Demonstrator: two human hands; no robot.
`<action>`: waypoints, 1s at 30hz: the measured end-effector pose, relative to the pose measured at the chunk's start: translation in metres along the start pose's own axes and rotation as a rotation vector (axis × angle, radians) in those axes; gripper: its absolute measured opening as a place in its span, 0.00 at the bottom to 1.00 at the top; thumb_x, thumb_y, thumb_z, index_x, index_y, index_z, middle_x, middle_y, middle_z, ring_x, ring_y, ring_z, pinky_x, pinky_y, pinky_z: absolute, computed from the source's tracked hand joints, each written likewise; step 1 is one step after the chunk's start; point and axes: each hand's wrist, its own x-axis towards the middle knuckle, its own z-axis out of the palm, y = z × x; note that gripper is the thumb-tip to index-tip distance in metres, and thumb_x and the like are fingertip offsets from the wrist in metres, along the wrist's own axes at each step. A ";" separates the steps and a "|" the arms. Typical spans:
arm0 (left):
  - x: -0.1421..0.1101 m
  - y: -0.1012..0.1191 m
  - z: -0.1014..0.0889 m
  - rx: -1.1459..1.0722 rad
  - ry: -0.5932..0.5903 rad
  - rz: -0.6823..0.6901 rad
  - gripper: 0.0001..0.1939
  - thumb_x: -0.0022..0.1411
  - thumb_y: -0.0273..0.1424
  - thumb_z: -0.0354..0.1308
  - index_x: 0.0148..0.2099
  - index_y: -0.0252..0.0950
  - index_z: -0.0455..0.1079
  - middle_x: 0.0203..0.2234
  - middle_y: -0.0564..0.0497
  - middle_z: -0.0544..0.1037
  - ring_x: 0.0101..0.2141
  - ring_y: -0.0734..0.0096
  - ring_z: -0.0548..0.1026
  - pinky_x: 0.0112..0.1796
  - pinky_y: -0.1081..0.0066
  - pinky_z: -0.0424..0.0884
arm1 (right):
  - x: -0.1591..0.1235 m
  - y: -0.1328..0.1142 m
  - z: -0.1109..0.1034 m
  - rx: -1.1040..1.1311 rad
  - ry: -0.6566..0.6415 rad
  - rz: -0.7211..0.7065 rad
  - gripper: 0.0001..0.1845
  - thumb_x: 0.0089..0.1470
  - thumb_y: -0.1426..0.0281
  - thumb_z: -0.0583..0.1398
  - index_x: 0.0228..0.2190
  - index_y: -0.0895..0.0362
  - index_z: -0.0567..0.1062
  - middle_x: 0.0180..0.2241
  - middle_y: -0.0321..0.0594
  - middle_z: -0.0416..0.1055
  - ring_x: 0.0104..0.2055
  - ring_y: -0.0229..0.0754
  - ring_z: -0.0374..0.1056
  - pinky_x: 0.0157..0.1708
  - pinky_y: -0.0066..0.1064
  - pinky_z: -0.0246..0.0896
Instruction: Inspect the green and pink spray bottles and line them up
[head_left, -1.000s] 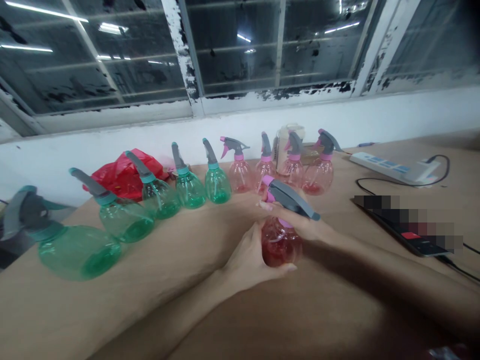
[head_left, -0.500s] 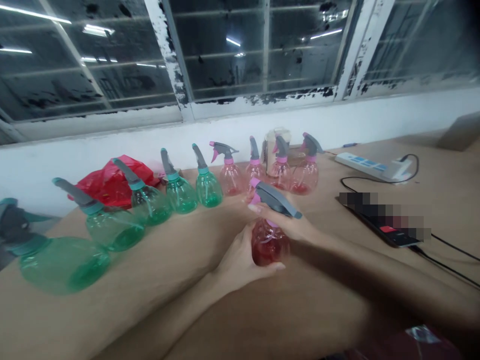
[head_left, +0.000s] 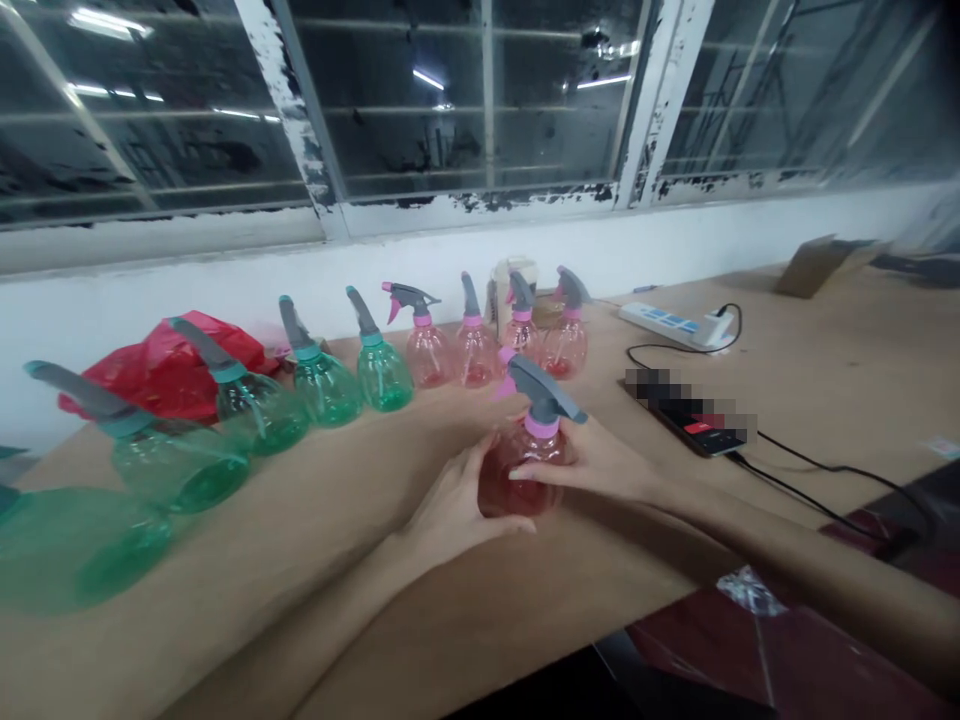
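Cupping a pink spray bottle point(head_left: 541, 427) left of the phone point(head_left: 691, 426), the left hand point(head_left: 448, 503) is wrapping the side away from the phone, and the right hand point(head_left: 604, 465), on the phone side, is laying its thumb across the front. Neither's nearer, honestly: both are gripping the round body, and the bottle's sitting right between them, long axis running roughly upright, nozzle point(head_left: 508, 355) aiming away from the phone. Farther back than the phone, four more pink bottles point(head_left: 430, 357) are standing.

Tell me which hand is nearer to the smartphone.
Right. The right hand holds the pink-collared spray bottle on the side facing the smartphone; the left hand holds its opposite side, farther off.
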 end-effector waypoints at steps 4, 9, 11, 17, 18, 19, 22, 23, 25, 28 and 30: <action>-0.004 -0.006 0.006 0.166 0.026 -0.038 0.48 0.47 0.49 0.61 0.64 0.41 0.42 0.61 0.42 0.53 0.59 0.48 0.53 0.56 0.47 0.53 | -0.006 0.023 -0.021 -0.190 0.161 0.032 0.17 0.48 0.57 0.61 0.37 0.55 0.73 0.33 0.40 0.75 0.36 0.48 0.71 0.35 0.37 0.65; -0.004 0.000 0.007 0.295 -0.002 0.011 0.43 0.52 0.45 0.58 0.64 0.39 0.42 0.59 0.42 0.58 0.57 0.52 0.59 0.55 0.53 0.56 | -0.006 0.073 -0.049 -0.434 0.357 0.163 0.23 0.49 0.50 0.57 0.34 0.58 0.70 0.32 0.46 0.73 0.32 0.49 0.69 0.32 0.37 0.63; -0.004 0.000 0.006 0.322 -0.001 0.028 0.43 0.53 0.45 0.57 0.64 0.37 0.43 0.58 0.41 0.59 0.57 0.51 0.59 0.55 0.53 0.57 | -0.004 0.091 -0.058 -0.468 0.394 0.195 0.24 0.50 0.49 0.55 0.33 0.58 0.69 0.31 0.46 0.73 0.32 0.49 0.69 0.32 0.37 0.62; -0.004 -0.001 0.006 0.367 0.000 0.053 0.42 0.54 0.45 0.57 0.64 0.34 0.43 0.58 0.40 0.59 0.56 0.51 0.60 0.54 0.53 0.58 | 0.006 0.123 -0.072 -0.515 0.501 0.342 0.30 0.50 0.46 0.52 0.41 0.59 0.65 0.32 0.48 0.73 0.32 0.51 0.69 0.32 0.37 0.60; -0.004 -0.001 0.006 0.372 -0.003 0.052 0.42 0.54 0.45 0.57 0.64 0.34 0.43 0.58 0.40 0.59 0.56 0.52 0.60 0.54 0.53 0.58 | 0.008 0.125 -0.074 -0.523 0.511 0.358 0.30 0.50 0.46 0.52 0.41 0.59 0.65 0.31 0.48 0.73 0.32 0.51 0.69 0.32 0.37 0.60; -0.004 -0.001 0.006 0.376 -0.006 0.052 0.42 0.54 0.44 0.57 0.64 0.35 0.43 0.58 0.40 0.59 0.56 0.52 0.60 0.54 0.53 0.58 | 0.010 0.128 -0.075 -0.533 0.521 0.374 0.30 0.50 0.46 0.52 0.40 0.59 0.65 0.31 0.48 0.73 0.32 0.52 0.69 0.31 0.37 0.60; -0.003 -0.002 0.006 0.383 -0.023 0.058 0.41 0.55 0.44 0.56 0.64 0.36 0.42 0.59 0.41 0.59 0.57 0.53 0.59 0.55 0.54 0.57 | 0.017 0.137 -0.080 -0.558 0.540 0.414 0.29 0.51 0.46 0.50 0.39 0.58 0.65 0.31 0.48 0.73 0.32 0.52 0.69 0.31 0.37 0.59; -0.003 -0.002 0.006 0.384 -0.027 0.062 0.41 0.55 0.44 0.56 0.64 0.36 0.42 0.59 0.41 0.59 0.57 0.53 0.59 0.55 0.54 0.56 | 0.019 0.140 -0.082 -0.566 0.543 0.422 0.28 0.51 0.46 0.50 0.38 0.58 0.65 0.32 0.48 0.73 0.32 0.52 0.69 0.32 0.37 0.59; -0.002 -0.003 0.006 0.391 -0.035 0.067 0.41 0.55 0.44 0.56 0.64 0.36 0.42 0.59 0.42 0.58 0.57 0.54 0.59 0.55 0.54 0.56 | 0.022 0.147 -0.085 -0.585 0.545 0.436 0.27 0.52 0.46 0.48 0.37 0.57 0.65 0.34 0.49 0.72 0.34 0.53 0.69 0.33 0.39 0.59; -0.002 -0.004 0.006 0.404 -0.041 0.063 0.41 0.55 0.44 0.55 0.64 0.36 0.42 0.59 0.42 0.59 0.57 0.54 0.59 0.55 0.54 0.57 | 0.026 0.158 -0.090 -0.614 0.548 0.461 0.27 0.52 0.47 0.48 0.37 0.58 0.65 0.35 0.52 0.72 0.37 0.57 0.68 0.37 0.43 0.58; -0.002 -0.004 0.005 0.406 -0.041 0.062 0.41 0.55 0.44 0.55 0.64 0.36 0.42 0.59 0.42 0.59 0.57 0.53 0.59 0.55 0.54 0.57 | 0.029 0.166 -0.092 -0.630 0.550 0.479 0.27 0.53 0.47 0.47 0.38 0.59 0.65 0.36 0.54 0.71 0.40 0.59 0.67 0.40 0.47 0.57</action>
